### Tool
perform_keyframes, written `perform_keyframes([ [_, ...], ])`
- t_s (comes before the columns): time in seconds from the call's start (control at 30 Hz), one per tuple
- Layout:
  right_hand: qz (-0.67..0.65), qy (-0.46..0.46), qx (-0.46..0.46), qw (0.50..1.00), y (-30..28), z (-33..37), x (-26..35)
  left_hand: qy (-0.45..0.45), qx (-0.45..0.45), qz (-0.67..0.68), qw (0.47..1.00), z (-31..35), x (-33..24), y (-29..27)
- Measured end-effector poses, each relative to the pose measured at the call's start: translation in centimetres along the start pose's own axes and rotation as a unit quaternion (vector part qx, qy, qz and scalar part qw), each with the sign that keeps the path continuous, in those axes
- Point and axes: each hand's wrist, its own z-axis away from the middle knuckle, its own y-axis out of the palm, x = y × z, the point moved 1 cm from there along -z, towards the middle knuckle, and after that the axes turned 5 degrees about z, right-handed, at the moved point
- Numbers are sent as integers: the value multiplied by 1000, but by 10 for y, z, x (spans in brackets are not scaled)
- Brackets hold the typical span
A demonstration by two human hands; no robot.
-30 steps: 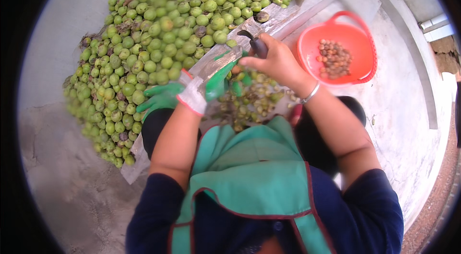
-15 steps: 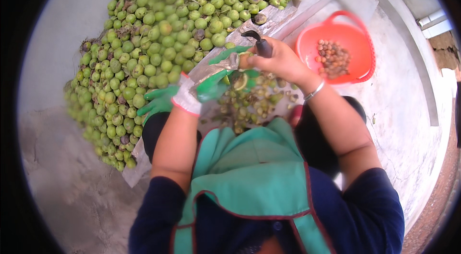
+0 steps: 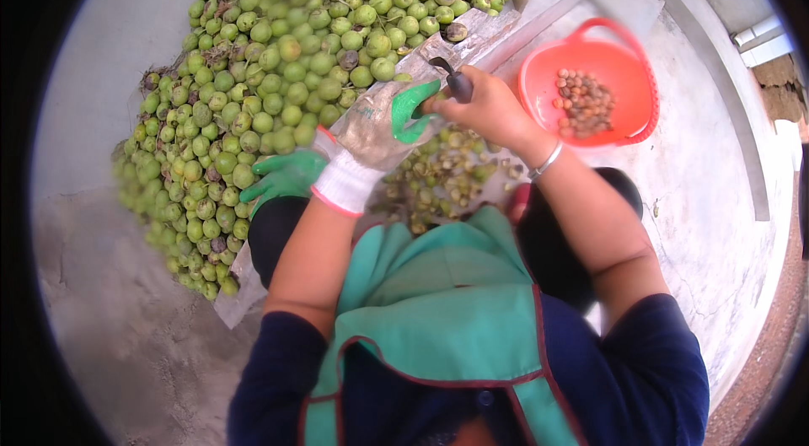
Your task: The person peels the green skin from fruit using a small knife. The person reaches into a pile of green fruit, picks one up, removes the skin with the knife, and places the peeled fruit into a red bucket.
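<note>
My left hand [image 3: 379, 121] wears a white work glove with a green coated palm and is turned back side up. Its fingers are curled in against my right hand; whatever they close on is hidden. In my bare right hand [image 3: 489, 113] is a small hooked knife [image 3: 460, 85], its dark handle in my fist and its curved blade pointing up and left. The fingertips of both hands meet. Beneath them, cut green husk pieces [image 3: 447, 180] lie scattered on the ground. Another green glove [image 3: 291, 174] rests by my left knee.
A large heap of round green fruits [image 3: 278, 92] fills the far left, edged by boards [image 3: 480, 29]. To the right stands a red plastic basket [image 3: 628, 100] with brown nuts [image 3: 583, 104] in it. My green apron [image 3: 447, 311] covers my lap between my bent knees.
My left hand has turned over, from showing its green fingers and a cut fruit piece to showing its back. The cut piece is out of sight. My right hand has barely shifted.
</note>
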Motion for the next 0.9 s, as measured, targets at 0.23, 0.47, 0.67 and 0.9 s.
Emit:
perform_keyframes([
  [0.23, -35, -21, -16, 999, -2, 3, 6, -61, 48, 148, 986, -3, -5, -8],
  [0.47, -64, -35, -19, 997, 0, 0, 2, -59, -4, 163, 985, 3, 0, 2],
  [0.67, -228, -13, 26, 973, 2, -1, 1, -188, 3, 384, 904, 7, 2, 4],
  [0.9, -287, 31, 50, 956, -12, 1, 13, -285, -22, 656, 699, 8, 2, 2],
])
